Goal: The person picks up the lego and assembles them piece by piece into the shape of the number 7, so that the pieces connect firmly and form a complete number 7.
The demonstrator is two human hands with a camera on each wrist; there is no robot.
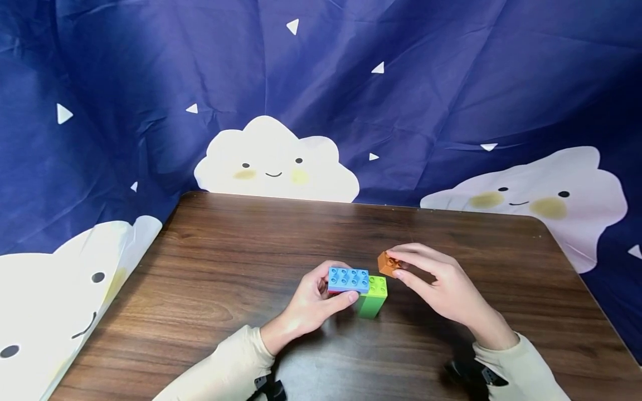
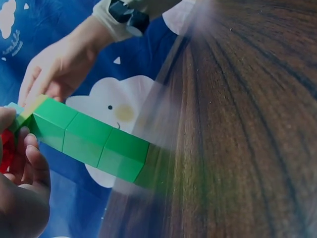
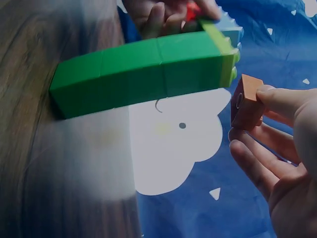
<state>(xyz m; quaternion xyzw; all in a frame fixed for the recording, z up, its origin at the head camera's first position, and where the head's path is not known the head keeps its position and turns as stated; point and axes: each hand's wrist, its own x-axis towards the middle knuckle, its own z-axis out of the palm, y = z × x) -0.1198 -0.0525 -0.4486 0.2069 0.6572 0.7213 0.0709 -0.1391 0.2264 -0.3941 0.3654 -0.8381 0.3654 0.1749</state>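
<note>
A tower of stacked green toy building bricks (image 3: 133, 69) stands upright on the table, capped by a thin lime-green layer (image 3: 228, 69). On its left side a blue studded brick (image 1: 348, 279) juts out at the top, with a translucent red brick (image 2: 7, 152) below it. My left hand (image 1: 313, 301) grips this jutting part, thumb in front and fingers behind. Between thumb and fingers, my right hand (image 1: 441, 281) pinches a small orange-brown brick (image 1: 388, 264). It hovers just right of and above the lime studs, apart from them in the right wrist view.
The dark wood-grain table (image 1: 241, 239) spreads around both hands. Behind and beside it hangs a blue cloth (image 1: 321, 67) printed with white clouds and triangles. Black wrist devices (image 2: 130, 19) sit at the cream sleeves (image 1: 225, 362).
</note>
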